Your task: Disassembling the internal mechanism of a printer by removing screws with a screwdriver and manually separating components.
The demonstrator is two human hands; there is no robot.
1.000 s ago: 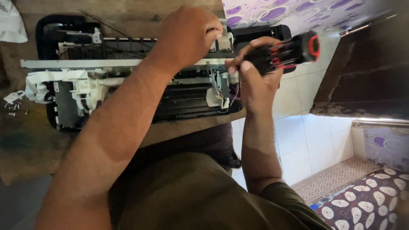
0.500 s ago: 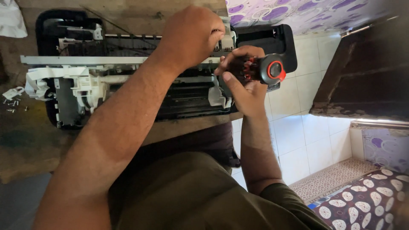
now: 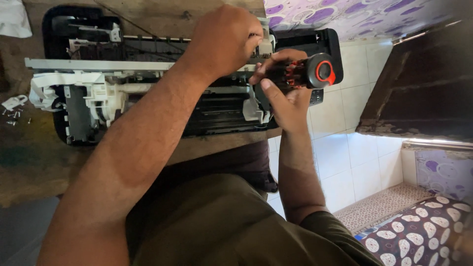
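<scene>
My right hand (image 3: 288, 96) wrapped around black screwdriver handle with red cap (image 3: 308, 73), tip aimed into right end of opened black-and-white printer chassis (image 3: 148, 103). My left hand (image 3: 224, 42) curled over chassis top at same end; whether fingers pinch anything, cannot tell. Outer cover already off, mechanism and metal rail bare; inner parts still mounted. Loose screws (image 3: 14, 117) on worn wooden table (image 3: 29, 162). White tiled wall (image 3: 340, 148) right, patterned purple fabric (image 3: 345, 12) above.

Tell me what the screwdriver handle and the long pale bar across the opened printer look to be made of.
Screwdriver handle: likely hard plastic, black with red parts, a dull sheen on its end cap. Long bar: probably sheet metal, flat, grey and straight-edged with a matt finish, though painted plastic cannot be ruled out.
</scene>
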